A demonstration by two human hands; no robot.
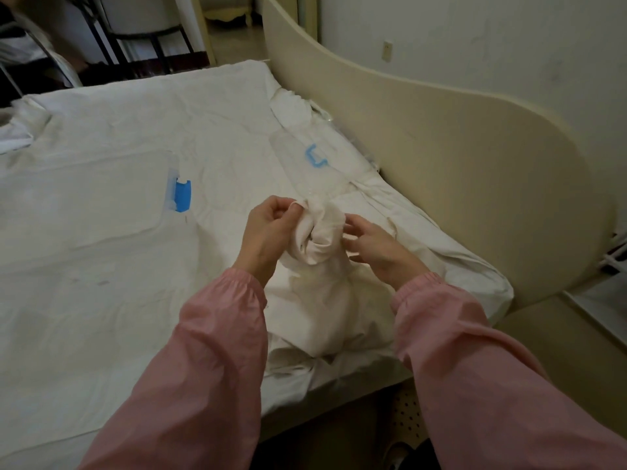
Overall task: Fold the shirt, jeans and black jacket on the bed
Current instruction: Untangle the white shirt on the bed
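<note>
- Shirt (319, 300): white soft woven cloth, bunched into a lumpy upright heap at the near right corner of the bed, its lower folds spilling onto the sheet by the bed edge.
- Sleeves: left sleeve (210, 351) and right sleeve (475, 351) are pink, thin, finely wrinkled fabric with gathered elastic cuffs; they flank the heap.
- Top of the heap is twisted into a rolled knob with deep creases, held up between both hands.
- Left hand (268, 228): fingers curled, thumb and fingertips pinching the upper left edge of the cloth.
- Right hand (376, 249): fingers bent, gripping a fold on the right side of the knob.
- Bed sheet (101, 283): white, matte, creased all over, tucked loosely at the right edge.
- Flat clear plastic bag (84, 198) lies on the sheet left of the hands, rectangular, glossy, with a blue slider clip (182, 195) on its right edge.
- Second clear bag (305, 140), beyond the hands, holds white bundled fabric; a blue U-shaped handle (315, 159) sits on top.
- Headboard (458, 164): cream, smooth, hard panel with a wavy curved top edge, along the right side of the bed.
- Wall (509, 39): off-white, with a small socket plate (387, 50).
- Far left: dark thin chair legs (135, 39), blurred.
</note>
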